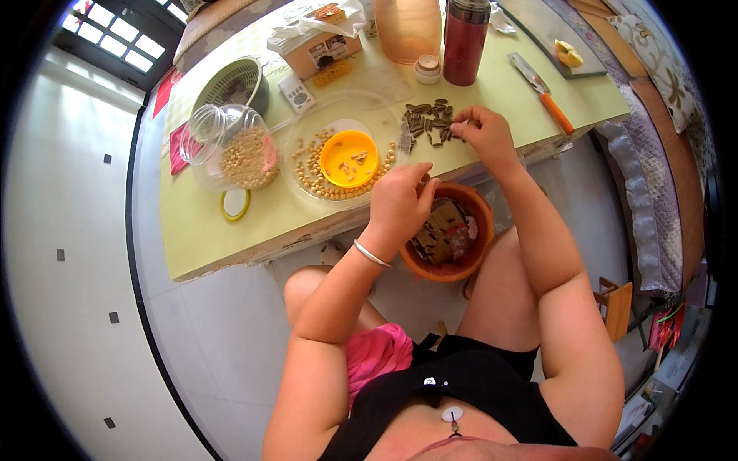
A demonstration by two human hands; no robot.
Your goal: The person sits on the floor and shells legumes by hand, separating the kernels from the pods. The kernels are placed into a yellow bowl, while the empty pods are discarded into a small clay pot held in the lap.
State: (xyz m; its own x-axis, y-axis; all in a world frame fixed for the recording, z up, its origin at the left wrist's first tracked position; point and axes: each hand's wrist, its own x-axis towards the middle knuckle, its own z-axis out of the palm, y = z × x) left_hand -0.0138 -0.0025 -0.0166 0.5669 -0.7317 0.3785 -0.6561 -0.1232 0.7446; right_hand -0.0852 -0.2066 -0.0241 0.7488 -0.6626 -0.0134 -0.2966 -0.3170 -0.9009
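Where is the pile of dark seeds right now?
In the head view's upper middle, the seed pile lies on the table, between the round clear tray on its left and the right hand.

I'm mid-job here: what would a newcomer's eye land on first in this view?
Probably the bright yellow round dish, set in a clear round plastic tray left of centre on the pale green tabletop, with tan bean-like pieces around it. Next, the dark elongated seeds heaped by the right hand, and the round orange-brown bin below the table edge, between the person's legs.
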